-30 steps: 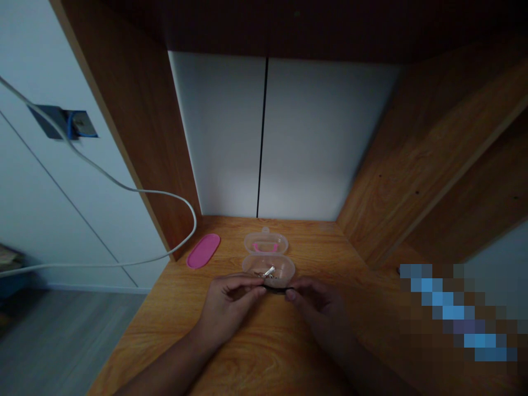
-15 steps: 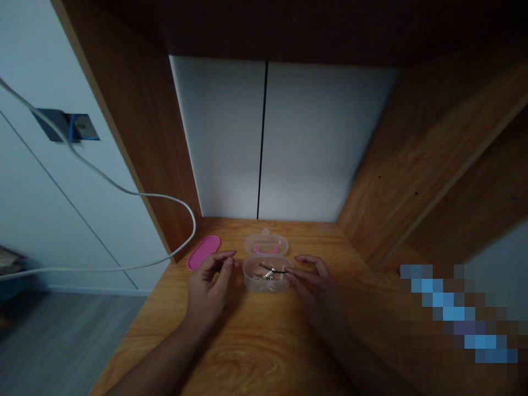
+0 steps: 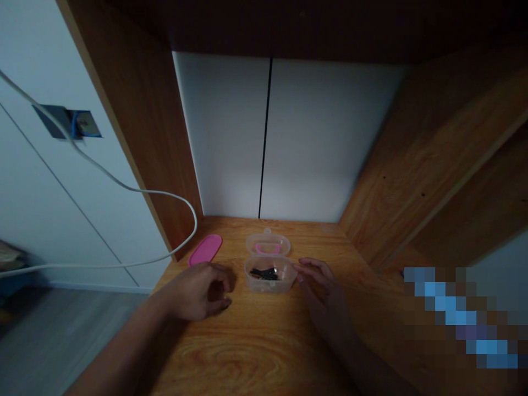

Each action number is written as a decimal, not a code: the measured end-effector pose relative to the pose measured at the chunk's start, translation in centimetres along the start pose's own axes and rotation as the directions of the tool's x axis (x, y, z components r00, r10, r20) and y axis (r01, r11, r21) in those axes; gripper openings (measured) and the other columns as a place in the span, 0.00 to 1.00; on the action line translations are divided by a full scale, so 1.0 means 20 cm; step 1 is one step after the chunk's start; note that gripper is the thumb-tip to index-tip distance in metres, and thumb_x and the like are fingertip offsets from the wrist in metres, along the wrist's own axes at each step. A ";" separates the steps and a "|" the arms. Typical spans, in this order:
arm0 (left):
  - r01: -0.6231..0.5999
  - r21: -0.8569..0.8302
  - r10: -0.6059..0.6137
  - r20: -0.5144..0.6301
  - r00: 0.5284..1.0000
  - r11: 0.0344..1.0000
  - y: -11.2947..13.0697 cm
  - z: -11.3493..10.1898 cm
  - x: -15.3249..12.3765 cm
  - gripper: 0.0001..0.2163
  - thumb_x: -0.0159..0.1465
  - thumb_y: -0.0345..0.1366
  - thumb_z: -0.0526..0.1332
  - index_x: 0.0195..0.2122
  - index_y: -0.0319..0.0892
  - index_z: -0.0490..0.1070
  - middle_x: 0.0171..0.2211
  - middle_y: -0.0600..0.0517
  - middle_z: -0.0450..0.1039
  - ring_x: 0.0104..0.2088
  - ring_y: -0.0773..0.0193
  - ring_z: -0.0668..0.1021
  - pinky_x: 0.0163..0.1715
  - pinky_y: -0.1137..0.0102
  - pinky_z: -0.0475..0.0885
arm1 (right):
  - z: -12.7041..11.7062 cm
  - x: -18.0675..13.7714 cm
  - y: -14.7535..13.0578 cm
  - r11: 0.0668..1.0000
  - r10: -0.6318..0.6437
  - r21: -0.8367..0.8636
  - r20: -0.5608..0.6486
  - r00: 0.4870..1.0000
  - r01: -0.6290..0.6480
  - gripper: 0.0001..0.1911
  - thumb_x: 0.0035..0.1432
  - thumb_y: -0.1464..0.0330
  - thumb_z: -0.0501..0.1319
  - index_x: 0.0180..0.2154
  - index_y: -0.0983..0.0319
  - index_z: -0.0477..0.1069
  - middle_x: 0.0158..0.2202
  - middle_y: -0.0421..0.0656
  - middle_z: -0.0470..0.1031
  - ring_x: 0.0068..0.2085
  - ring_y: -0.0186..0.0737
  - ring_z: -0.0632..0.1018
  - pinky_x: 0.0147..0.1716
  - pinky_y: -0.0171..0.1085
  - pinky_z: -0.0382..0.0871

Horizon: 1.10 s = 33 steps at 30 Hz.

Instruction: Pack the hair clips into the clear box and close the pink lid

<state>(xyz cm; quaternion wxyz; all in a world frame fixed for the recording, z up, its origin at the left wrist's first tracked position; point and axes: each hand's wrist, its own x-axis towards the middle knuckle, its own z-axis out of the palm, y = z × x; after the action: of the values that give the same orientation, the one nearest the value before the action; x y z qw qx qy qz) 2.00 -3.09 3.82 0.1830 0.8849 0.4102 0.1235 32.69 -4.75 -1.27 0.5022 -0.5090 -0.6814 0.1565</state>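
The black hair pins (image 3: pixel 264 273) lie in a small clear plastic box (image 3: pixel 270 281) — they point left to right, the long way of the box. The box sits between the hands, just beside the right hand (image 3: pixel 320 291), which is open and empty, with its fingertips (image 3: pixel 301 268) at the box's edge. The left hand (image 3: pixel 198 291) is curled up on the wooden table (image 3: pixel 256 352), holding nothing — a clear lid (image 3: pixel 268 244) sits past the box, and a pink oval piece (image 3: pixel 205 249) lies ahead of the left hand
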 end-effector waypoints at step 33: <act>-0.290 -0.091 0.190 -0.568 0.801 0.953 0.11 0.27 0.14 0.14 0.69 0.30 0.57 0.52 0.48 0.75 0.60 0.46 0.66 0.63 0.52 0.65 0.61 0.51 0.64 | 0.06 -0.02 0.00 0.920 0.139 0.324 0.252 0.958 -0.218 0.34 0.64 0.61 0.59 0.67 0.57 0.49 0.62 0.52 0.68 0.59 0.47 0.74 0.57 0.51 0.70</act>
<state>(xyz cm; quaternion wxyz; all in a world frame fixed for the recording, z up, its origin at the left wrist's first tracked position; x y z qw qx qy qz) 7.16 -3.42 0.06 0.1159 0.8366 0.3172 0.4314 31.63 -4.71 -2.13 0.4879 -0.4512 -0.6454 0.3765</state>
